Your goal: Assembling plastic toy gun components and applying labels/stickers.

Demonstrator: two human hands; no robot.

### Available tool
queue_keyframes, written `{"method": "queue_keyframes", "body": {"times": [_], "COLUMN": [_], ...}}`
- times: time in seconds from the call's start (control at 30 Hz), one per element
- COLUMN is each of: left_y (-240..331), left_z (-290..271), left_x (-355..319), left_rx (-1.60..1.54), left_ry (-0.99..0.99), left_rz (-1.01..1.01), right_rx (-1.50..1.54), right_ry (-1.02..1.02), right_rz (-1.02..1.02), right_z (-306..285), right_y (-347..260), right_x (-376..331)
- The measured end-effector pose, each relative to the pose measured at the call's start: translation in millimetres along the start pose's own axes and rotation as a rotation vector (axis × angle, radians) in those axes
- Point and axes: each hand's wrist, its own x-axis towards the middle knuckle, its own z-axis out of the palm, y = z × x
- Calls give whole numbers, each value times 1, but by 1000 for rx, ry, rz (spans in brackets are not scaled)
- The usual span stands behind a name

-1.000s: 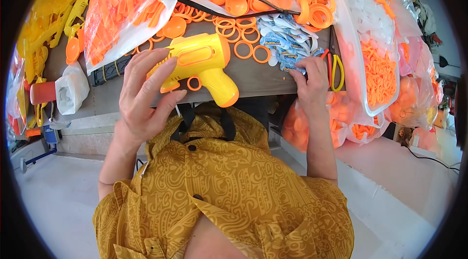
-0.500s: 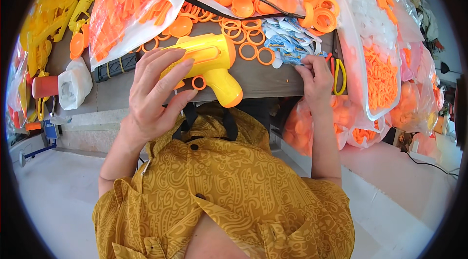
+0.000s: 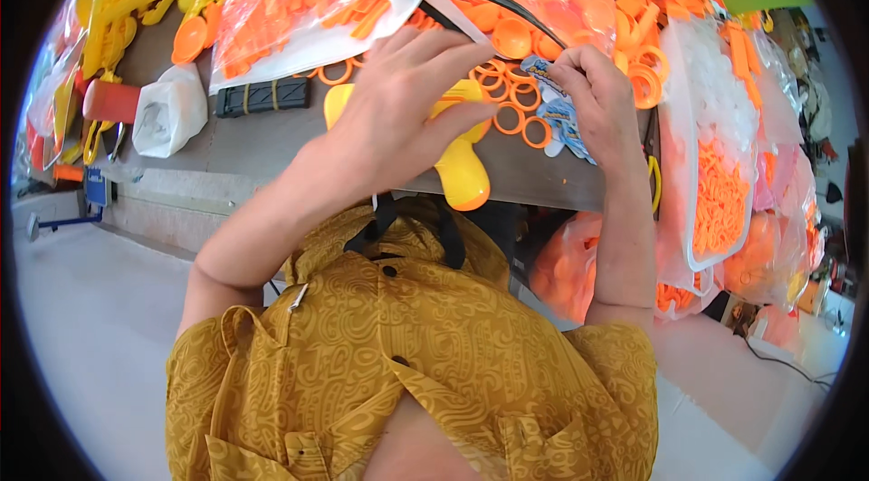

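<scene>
Head view, left hand [image 3: 398,119] over yellow toy [image 3: 457,164], orange rings [image 3: 520,114]

Mustard patterned short-sleeved shirt [image 3: 407,363], black cord at collar.

A white wrapped bundle [image 3: 169,110] lies beside a black block [image 3: 262,97] — orange-filled clear bags [image 3: 299,1] behind them.

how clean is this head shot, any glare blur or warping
Head view: strong fisheye, the table edge bows and a black rim frames the circle; glare whitens the clear bag; left hand on the yellow toy gun is sharp; far right clutter is soft.
</scene>
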Motion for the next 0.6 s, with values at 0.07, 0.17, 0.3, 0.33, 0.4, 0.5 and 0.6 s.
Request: {"method": "queue_keyframes", "body": {"times": [0.07, 0.17, 0.3, 0.33, 0.4, 0.5, 0.6], "left_y": [-8, -5, -20, -22, -24, -26, -29], "left_z": [11, 7, 12, 8, -1, -9, -10], "left_x": [14, 34, 24, 22, 22, 19, 12], "left_rx": [-124, -251, -279, -275, -326, -368, -445], "left_ry": [-24, -273, -91, -87, -79, -57, -28], "left_rz": [-93, -428, -422, -426, -519, -587, -565], "right_rx": [34, 104, 358, 360, 368, -128, -538], "right_ry": [-30, -47, -102, -108, -81, -42, 84], "right_rz": [-49, -91, -4, -7, 93, -136, -253], "right_z": [6, 12, 15, 16, 19, 20, 22], "right_y": [-8, -18, -22, -20, -9, 13, 8], "right_x": [6, 12, 13, 13, 9, 9, 3]}}
